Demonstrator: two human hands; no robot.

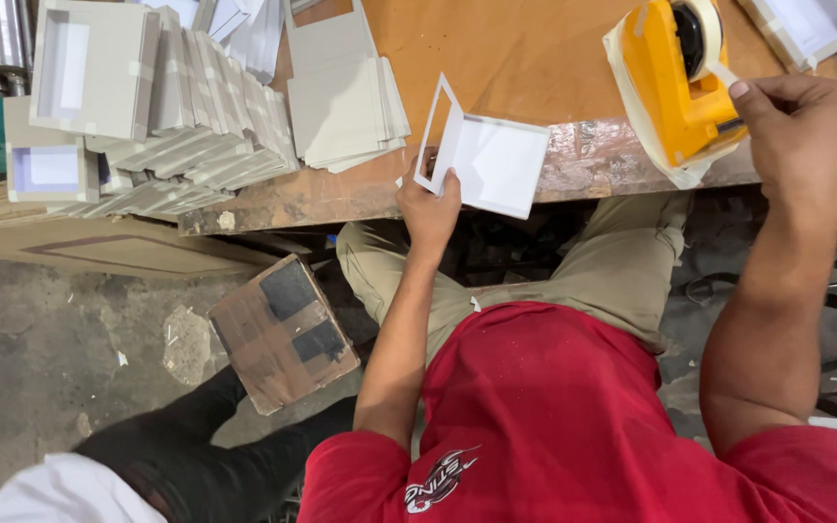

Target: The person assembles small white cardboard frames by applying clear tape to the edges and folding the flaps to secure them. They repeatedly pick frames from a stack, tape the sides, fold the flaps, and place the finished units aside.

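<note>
My left hand (pixel 428 203) grips a white folded cardboard piece (pixel 496 160) with a cut-out window flap, resting at the near edge of the brown worktable (pixel 525 48). My right hand (pixel 796 121) pinches the free end of the tape strip (pixel 724 75) coming off an orange tape dispenser (pixel 670 82), which stands on the table at the right. The strip runs from the roll at the dispenser's top to my fingers.
Stacks of grey cardboard pieces (pixel 341 97) and finished box trays (pixel 89 68) fill the table's left. A taped brown cardboard box (pixel 283 329) lies on the concrete floor. Another person's dark trouser leg (pixel 196 455) shows at the bottom left.
</note>
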